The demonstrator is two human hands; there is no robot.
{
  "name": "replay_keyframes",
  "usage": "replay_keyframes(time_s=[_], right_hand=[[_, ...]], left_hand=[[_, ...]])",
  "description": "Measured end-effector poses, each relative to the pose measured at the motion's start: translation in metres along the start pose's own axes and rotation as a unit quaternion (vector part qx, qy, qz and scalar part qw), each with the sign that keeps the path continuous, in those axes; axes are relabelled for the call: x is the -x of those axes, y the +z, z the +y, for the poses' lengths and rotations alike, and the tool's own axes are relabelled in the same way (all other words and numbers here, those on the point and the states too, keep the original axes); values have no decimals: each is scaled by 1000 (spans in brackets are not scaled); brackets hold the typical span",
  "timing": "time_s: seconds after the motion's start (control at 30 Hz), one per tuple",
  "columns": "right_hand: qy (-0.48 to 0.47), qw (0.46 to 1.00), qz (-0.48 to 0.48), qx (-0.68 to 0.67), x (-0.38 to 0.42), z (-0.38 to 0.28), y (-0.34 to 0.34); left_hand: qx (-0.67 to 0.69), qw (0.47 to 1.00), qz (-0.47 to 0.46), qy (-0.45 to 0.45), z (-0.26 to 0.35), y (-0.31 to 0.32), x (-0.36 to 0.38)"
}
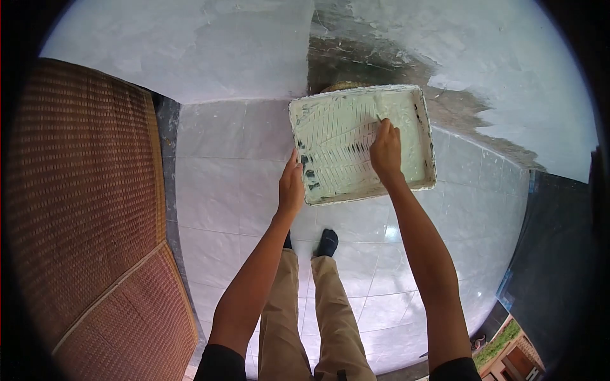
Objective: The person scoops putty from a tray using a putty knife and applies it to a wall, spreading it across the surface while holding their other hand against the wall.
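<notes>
A woven mat (82, 209) is seen at the left. The paint tray (337, 136) is gripped at its left edge by the left hand (291, 187). A thin tool (379, 119), mostly hidden, is held by the closed right hand (386, 152) inside the tray.

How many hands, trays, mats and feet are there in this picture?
Bare hands: 2, left hand gripping the tray edge, right hand inside it.
White rectangular paint tray: 1
Brown woven mats: 2
Dark-socked feet: 2
Total: 7
</notes>
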State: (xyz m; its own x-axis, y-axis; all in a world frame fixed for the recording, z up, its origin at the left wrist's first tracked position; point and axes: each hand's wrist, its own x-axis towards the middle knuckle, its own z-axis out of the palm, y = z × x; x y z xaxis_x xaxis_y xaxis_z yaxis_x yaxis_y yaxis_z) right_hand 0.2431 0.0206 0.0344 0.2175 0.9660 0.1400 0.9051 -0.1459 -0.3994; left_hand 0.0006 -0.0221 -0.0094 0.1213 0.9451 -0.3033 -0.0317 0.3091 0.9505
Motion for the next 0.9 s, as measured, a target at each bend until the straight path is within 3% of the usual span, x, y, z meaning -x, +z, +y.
replay_keyframes(time_s=[0.27, 0.47, 0.53, 0.67, 0.77, 0.9], right_hand=[[-110, 992, -39, -39, 47, -76, 25], [-82, 991, -45, -101, 62, -104, 30], [-35, 988, -47, -145, 62, -105, 29], [-62, 986, -38, -148, 68, -107, 38], [-4, 980, -36, -196, 67, -102, 42], [-5, 967, -32, -251, 66, -98, 48]], left_hand=[[20, 999, 23, -18, 22, 6, 6], [8, 999, 25, -27, 23, 2, 6], [14, 1000, 22, -17, 24, -1, 5], [-8, 1000, 6, -26, 24, -2, 6], [-13, 1000, 9, -25, 25, -4, 6], [-11, 1000, 1, -21, 23, -4, 8]])
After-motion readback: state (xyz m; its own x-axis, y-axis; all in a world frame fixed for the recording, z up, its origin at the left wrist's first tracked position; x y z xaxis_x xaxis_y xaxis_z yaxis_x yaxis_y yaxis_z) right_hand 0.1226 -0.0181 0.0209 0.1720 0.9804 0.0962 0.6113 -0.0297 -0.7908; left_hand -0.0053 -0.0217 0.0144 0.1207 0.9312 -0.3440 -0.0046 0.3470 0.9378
